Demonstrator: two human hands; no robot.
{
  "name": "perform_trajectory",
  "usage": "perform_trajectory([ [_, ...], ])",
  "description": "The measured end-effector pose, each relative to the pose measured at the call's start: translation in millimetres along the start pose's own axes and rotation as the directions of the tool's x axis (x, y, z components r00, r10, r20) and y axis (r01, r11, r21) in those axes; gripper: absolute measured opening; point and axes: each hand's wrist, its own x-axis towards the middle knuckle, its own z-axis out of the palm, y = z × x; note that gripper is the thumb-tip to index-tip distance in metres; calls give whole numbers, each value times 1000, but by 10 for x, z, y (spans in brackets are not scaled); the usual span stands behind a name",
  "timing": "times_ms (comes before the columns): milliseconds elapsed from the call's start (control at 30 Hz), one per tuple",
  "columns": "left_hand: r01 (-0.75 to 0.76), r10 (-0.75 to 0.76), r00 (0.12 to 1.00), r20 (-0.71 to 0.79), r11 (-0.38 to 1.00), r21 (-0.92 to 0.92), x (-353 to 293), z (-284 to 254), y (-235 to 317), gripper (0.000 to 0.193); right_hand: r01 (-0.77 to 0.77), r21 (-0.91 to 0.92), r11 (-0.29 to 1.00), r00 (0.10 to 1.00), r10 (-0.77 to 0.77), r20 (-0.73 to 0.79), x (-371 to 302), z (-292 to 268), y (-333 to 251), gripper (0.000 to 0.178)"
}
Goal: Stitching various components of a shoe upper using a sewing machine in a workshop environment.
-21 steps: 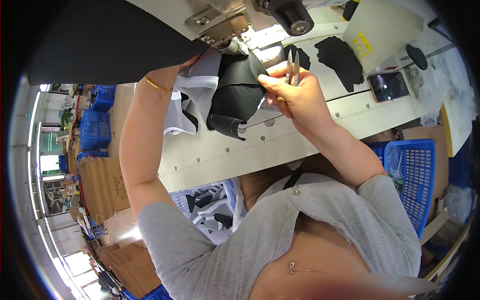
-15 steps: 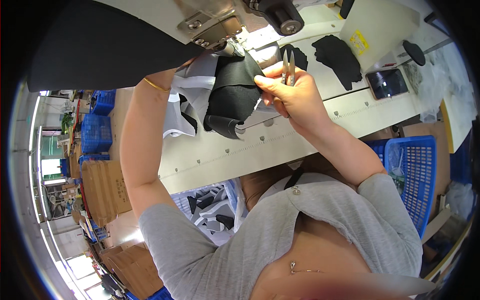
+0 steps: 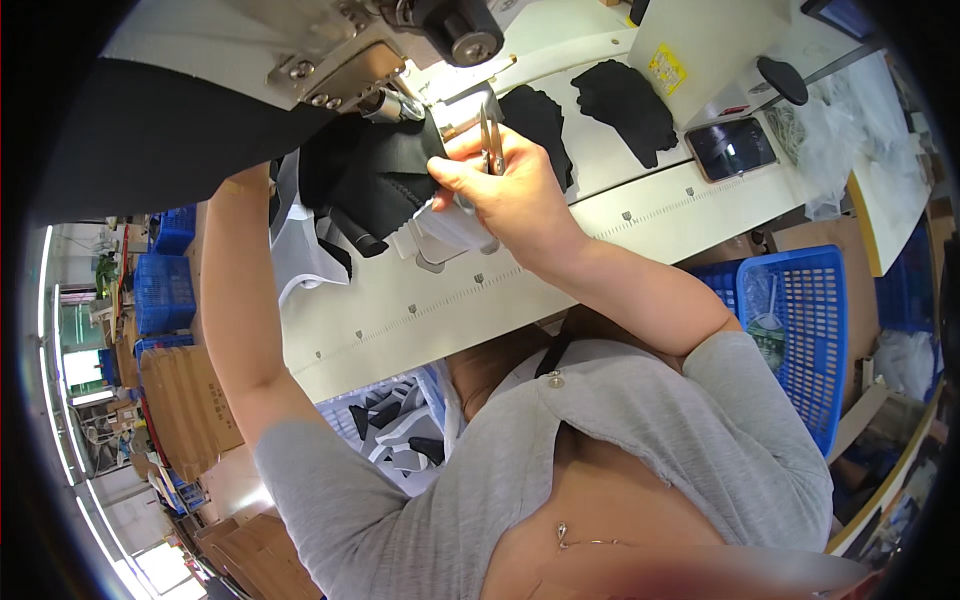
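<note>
My right hand (image 3: 515,195) pinches the edge of a black fabric piece (image 3: 375,180) between thumb and fingers. Tucked in the same hand is a pair of metal thread snips (image 3: 491,140), blades pointing up. The fabric lies under the presser foot (image 3: 393,105) of a sewing machine (image 3: 240,45). My left forearm (image 3: 240,300) reaches up to the fabric's left side; a dark panel hides the left hand's fingers. Grey and white fabric (image 3: 305,250) hangs beside the black piece, over the table.
More black fabric pieces (image 3: 625,110) lie on the white table (image 3: 400,345), near a phone (image 3: 732,150). A blue basket (image 3: 800,340) stands at the right. Below the table edge is a bin of grey and black pieces (image 3: 405,425). Cardboard boxes (image 3: 190,410) stand at left.
The view has shifted, so the scene sits further left. The black fabric now lies bunched toward the machine, its hanging flap turned, and the left hand has gone further behind the dark panel.
</note>
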Motion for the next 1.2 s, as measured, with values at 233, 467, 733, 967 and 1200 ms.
perform_trajectory([
  [233, 494, -573, 819, -23, 725, -480, -256, -622, 1307, 25, 38, -76, 996, 999, -39, -10, -10, -134, 64, 17],
  [467, 61, -123, 968, -219, 962, -268, -282, -562, 1657, 30, -81, -9, 997, 996, 82, 41, -190, -79, -52, 17],
  [733, -109, 89, 979, -181, 989, -100, -116, -555, 1618, 37, 19, -65, 998, 1000, -18, 25, -141, -117, 42, 12],
  [967, -97, 68, 976, -206, 986, -137, -89, -482, 1666, 40, 21, -60, 998, 1000, -19, 24, -136, -146, 99, 10],
  [1200, -82, 61, 986, -157, 988, -128, -61, -563, 1664, 38, 140, -124, 982, 989, -131, 74, -156, -176, 98, 9],
])
